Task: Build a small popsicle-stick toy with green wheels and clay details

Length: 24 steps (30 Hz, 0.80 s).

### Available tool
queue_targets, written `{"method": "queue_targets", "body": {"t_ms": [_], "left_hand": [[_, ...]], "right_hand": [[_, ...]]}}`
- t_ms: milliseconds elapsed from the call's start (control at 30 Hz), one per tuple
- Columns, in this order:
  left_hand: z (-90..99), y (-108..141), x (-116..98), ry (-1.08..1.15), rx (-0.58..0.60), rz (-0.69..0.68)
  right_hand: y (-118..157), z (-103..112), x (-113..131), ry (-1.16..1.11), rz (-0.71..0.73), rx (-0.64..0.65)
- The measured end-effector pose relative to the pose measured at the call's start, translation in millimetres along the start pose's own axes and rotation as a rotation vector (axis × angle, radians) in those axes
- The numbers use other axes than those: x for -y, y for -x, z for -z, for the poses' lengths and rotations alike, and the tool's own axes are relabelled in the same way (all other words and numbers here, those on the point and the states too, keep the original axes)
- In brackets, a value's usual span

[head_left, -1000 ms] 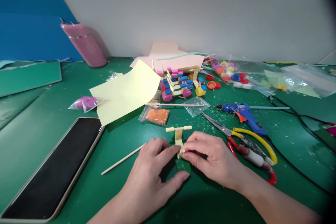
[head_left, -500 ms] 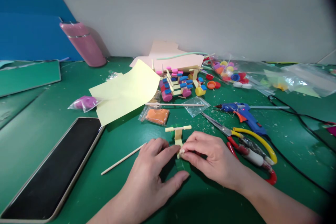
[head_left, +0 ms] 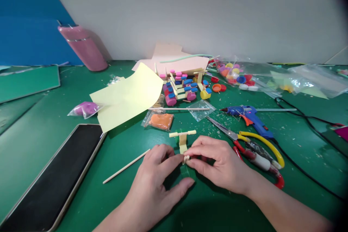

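A small model (head_left: 183, 144) of bent cream strip stands in front of me, with a pale yellow crossbar (head_left: 182, 134) at its far end and green parts beneath. My left hand (head_left: 160, 174) is around its near end, index fingertip on the strip and thumb beside the near green part (head_left: 187, 171). Between thumb and index finger, my right hand (head_left: 214, 159) pinches a tiny beige lump (head_left: 186, 158) against the strip. My fingers partly hide the contact there. A thin wooden stick (head_left: 126, 166) lies left of my left hand.
A phone (head_left: 54, 181) lies at left, by yellow paper (head_left: 127, 96). Scissors (head_left: 223, 128) and a blue glue gun (head_left: 248, 116) with a black cord are at right. Behind stand several colourful models (head_left: 181, 88), an orange clay packet (head_left: 161, 120) and a pink bottle (head_left: 84, 49).
My right fingertips have shifted slightly on the beige lump, showing more of it. The whole view has moved a little; the model and both hands stay together.
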State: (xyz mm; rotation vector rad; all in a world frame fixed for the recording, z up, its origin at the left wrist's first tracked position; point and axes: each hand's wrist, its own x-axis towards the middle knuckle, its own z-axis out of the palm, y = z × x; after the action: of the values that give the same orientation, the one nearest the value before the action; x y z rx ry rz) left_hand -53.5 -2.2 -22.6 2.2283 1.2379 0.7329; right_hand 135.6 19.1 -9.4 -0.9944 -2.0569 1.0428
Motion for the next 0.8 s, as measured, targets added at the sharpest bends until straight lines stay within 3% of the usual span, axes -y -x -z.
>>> {"method": "queue_targets", "body": {"t_ms": [233, 800], "left_hand": [[-0.6, 1, 1, -0.01, -0.008, 0.002], [-0.5, -1, 0, -0.015, 0.004, 0.002]], "right_hand": [[-1, 8, -1, -0.026, -0.042, -0.126], [0, -6, -1, -0.015, 0.011, -0.033]]}}
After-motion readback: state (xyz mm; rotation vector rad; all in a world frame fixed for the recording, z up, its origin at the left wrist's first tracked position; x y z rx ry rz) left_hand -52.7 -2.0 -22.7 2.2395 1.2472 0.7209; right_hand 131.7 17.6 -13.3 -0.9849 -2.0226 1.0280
